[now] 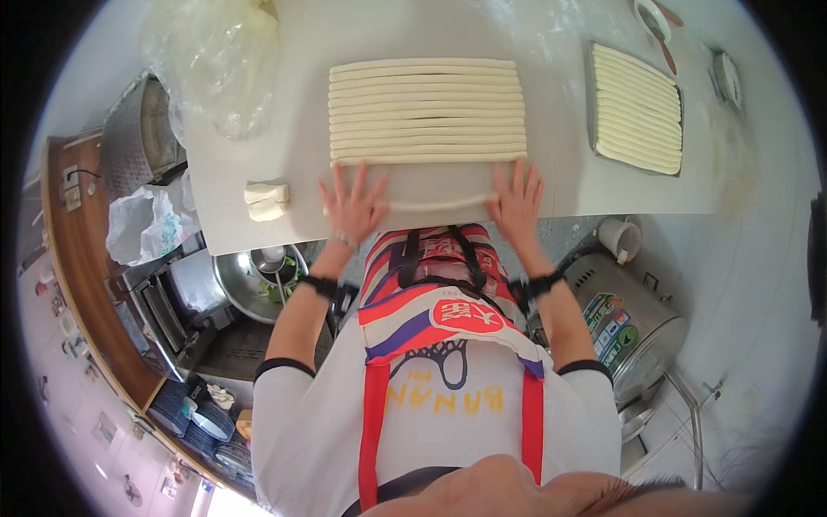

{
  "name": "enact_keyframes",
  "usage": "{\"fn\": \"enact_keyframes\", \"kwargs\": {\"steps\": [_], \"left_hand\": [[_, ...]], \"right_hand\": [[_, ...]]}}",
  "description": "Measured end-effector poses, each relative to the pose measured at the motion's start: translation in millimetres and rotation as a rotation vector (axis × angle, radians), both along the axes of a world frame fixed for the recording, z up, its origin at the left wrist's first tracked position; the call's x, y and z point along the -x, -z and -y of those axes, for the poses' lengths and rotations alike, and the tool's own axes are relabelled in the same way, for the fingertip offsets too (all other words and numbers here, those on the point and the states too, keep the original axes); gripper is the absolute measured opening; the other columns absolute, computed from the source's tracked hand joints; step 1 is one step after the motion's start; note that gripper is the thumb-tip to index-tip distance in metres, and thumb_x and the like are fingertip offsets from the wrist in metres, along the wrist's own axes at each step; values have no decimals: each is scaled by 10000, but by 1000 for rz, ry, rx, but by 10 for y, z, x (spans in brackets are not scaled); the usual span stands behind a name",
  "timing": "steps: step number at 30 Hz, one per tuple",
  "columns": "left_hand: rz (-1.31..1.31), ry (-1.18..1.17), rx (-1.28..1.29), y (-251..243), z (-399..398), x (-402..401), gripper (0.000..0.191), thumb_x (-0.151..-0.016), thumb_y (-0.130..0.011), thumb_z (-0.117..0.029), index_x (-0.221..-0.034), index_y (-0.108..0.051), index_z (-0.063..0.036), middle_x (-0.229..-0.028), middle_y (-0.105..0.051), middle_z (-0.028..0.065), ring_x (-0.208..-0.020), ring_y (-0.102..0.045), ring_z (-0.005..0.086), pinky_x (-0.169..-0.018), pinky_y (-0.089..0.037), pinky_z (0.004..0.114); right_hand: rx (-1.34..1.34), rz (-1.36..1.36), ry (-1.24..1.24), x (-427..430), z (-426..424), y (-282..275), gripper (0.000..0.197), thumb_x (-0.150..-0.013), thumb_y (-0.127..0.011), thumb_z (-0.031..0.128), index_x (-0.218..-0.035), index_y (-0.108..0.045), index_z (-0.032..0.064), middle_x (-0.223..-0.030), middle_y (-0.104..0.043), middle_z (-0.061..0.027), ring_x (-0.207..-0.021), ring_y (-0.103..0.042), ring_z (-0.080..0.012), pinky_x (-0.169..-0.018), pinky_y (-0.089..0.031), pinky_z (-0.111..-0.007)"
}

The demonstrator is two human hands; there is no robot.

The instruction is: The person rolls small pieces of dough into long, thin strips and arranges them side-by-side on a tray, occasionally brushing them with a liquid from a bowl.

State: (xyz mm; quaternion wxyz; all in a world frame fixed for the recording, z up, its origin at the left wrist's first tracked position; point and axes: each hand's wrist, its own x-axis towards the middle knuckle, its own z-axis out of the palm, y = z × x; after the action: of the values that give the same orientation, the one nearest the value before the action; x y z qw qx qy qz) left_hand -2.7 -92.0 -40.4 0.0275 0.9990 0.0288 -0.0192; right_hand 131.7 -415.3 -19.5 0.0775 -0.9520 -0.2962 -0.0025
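Note:
Both my hands lie palm down on the pale worktop, fingers spread. A single dough strand (439,205) runs between them near the table's front edge. My left hand (354,203) rests over the strand's left end, and my right hand (517,194) over its right end; both are slightly blurred. Just beyond my fingertips, several dough strands (426,113) lie side by side in a rectangular block, with narrow gaps between some. Two short dough pieces (267,201) sit together to the left of my left hand.
A rectangular tray (636,108) filled with dough strands stands on the right. Crumpled clear plastic (219,64) covers the back left of the worktop (303,226). A white bowl (652,22) with a brush is at the back right. Below the left edge stands a metal basin (242,284) holding greens.

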Motion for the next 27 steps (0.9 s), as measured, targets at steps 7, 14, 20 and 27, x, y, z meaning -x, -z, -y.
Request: {"fn": "enact_keyframes", "kwargs": {"steps": [7, 14, 20, 27], "left_hand": [[601, -113, 437, -866, -739, -1214, 769, -890, -574, -438, -1514, -273, -104, -1560, -152, 275, -1421, -153, 495, -1111, -190, 622], [84, -14, 61, 52, -73, -4, 730, -887, -537, -508, -1514, -316, -207, -1587, -138, 219, -1458, -113, 425, -1149, -91, 601], [38, 104, 42, -126, -263, -482, 639, -877, -569, -479, -1465, -404, -289, -1592, -191, 149, -1452, -129, 430, -1149, -103, 594], [98, 147, 4, -3, -384, -386, 624, -871, -588, -453, -1450, -429, -281, -1587, -207, 144, -1449, -153, 423, -1122, -119, 640]], "right_hand": [[-669, -292, -57, -590, -595, -687, 670, -926, -537, 336, -1514, -291, 131, -1562, -240, -190, -1434, -223, -384, -1134, -185, -587], [-14, -84, -161, -62, -127, 172, 758, -856, -607, 472, -1501, -316, 199, -1603, -177, -75, -1468, -145, -345, -1112, -90, -682], [-45, -60, -136, -218, -228, 43, 771, -841, -621, 487, -1501, -315, 231, -1601, -191, -58, -1470, -155, -329, -1098, -105, -701], [-73, -7, -202, -410, -305, -5, 678, -852, -630, 407, -1459, -380, 234, -1581, -242, -53, -1452, -214, -299, -1094, -177, -674]]}}
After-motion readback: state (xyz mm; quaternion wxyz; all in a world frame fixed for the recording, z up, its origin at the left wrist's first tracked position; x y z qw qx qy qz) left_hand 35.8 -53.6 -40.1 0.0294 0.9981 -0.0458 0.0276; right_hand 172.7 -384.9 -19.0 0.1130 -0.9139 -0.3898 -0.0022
